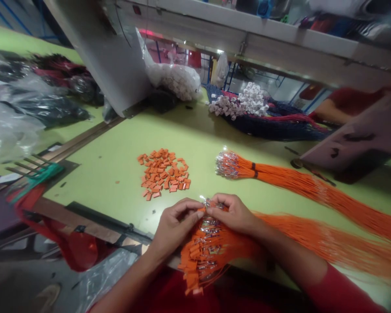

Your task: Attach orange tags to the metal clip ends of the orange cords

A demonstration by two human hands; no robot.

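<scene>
Both my hands meet at the near edge of the green table (117,161). My left hand (174,224) pinches a small orange connector housing against the wire ends. My right hand (231,213) is closed on the metal-tipped ends of an orange wire bundle (313,243) that runs off to the right. Below my hands lie wires fitted with orange housings (195,256), hanging over the table edge. A pile of loose orange housings (163,174) sits just beyond my left hand.
A second tied orange wire bundle (296,182) lies further back on the right. Dark blue and red wires with white connectors (244,104) are at the back, beside a bag of white parts (176,80). Plastic bags (16,108) crowd the left. A shelf (247,34) hangs overhead.
</scene>
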